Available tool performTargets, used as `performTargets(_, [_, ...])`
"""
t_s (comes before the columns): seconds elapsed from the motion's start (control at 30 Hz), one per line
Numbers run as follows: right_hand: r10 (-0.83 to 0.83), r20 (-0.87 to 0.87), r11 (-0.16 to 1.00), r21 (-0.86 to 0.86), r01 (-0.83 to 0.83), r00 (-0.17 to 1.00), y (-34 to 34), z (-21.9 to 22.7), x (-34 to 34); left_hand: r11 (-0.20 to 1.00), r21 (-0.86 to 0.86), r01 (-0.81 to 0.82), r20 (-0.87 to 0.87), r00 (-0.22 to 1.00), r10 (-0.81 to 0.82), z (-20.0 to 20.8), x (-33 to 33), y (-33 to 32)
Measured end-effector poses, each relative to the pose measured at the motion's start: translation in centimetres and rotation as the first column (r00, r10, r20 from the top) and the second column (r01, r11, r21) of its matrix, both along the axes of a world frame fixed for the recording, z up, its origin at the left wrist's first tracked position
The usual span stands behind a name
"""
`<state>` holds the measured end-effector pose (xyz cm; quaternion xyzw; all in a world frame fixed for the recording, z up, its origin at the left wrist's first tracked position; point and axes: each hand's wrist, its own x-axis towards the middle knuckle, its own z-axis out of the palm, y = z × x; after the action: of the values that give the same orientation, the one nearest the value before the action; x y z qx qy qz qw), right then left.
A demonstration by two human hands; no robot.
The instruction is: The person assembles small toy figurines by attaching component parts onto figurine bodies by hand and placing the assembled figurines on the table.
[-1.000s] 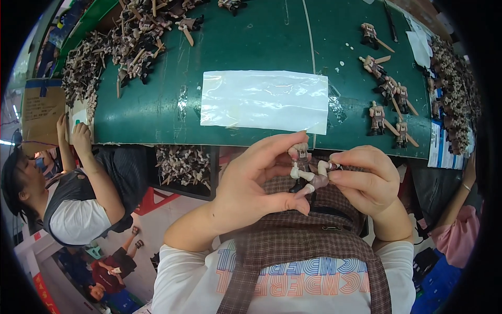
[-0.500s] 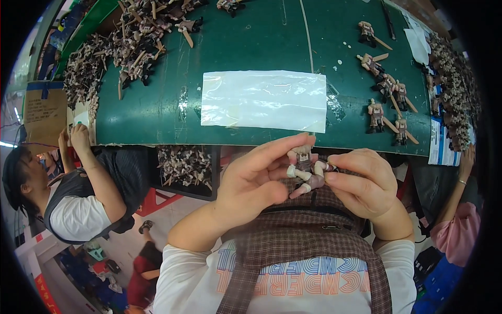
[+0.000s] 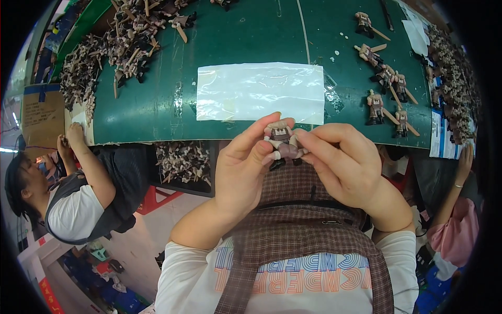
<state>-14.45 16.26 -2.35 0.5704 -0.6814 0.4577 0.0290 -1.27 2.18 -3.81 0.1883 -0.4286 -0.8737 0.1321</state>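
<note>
A small toy figure (image 3: pixel 286 150) with a brown torso, pale arms and dark feet is between my hands, just off the near edge of the green table (image 3: pixel 157 99). My left hand (image 3: pixel 238 165) wraps its fingers and thumb around the figure's left side. From the other side, my right hand (image 3: pixel 348 165) pinches the figure near its arm and waist. Fingers cover part of the figure. Beyond them, a white plastic sheet (image 3: pixel 261 94) is on the table.
Heaped figures (image 3: pixel 130 42), some with wooden sticks, fill the table's left. Several figures (image 3: pixel 375 107) lie at right, beside a dense pile (image 3: pixel 455 83). Below the edge at left is a dark bin (image 3: pixel 183 162) of figures. A co-worker (image 3: pixel 78 193) is at left, a pink sleeve (image 3: pixel 457 230) at right.
Both hands have moved up and slightly left, nearer the table edge, with the figure. The figure's torso and legs, more spread out before, are now close together. My right hand has shifted its pinch.
</note>
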Motion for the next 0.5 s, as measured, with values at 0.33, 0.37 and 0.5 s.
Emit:
performTargets(0.33, [0.001, -0.304, 1.000, 0.029, 0.009, 0.953, 0.2, -0.9, 0.2, 0.974, 0.224, -0.037, 0.067, 0.997, 0.022, 0.4, 0.5, 1.0])
performTargets(0.37, [-0.001, -0.375, 1.000, 0.028, 0.013, 0.927, 0.4, -0.9, 0.2, 0.974, 0.223, -0.035, 0.062, 0.998, 0.022, 0.5, 0.7, 1.2])
performTargets(0.5, [0.004, -0.428, 1.000, -0.004, -0.006, 0.904, 0.6, -1.3, 0.5, 0.975, 0.219, -0.035, 0.094, 0.995, 0.015, 0.3, 1.4, 1.5])
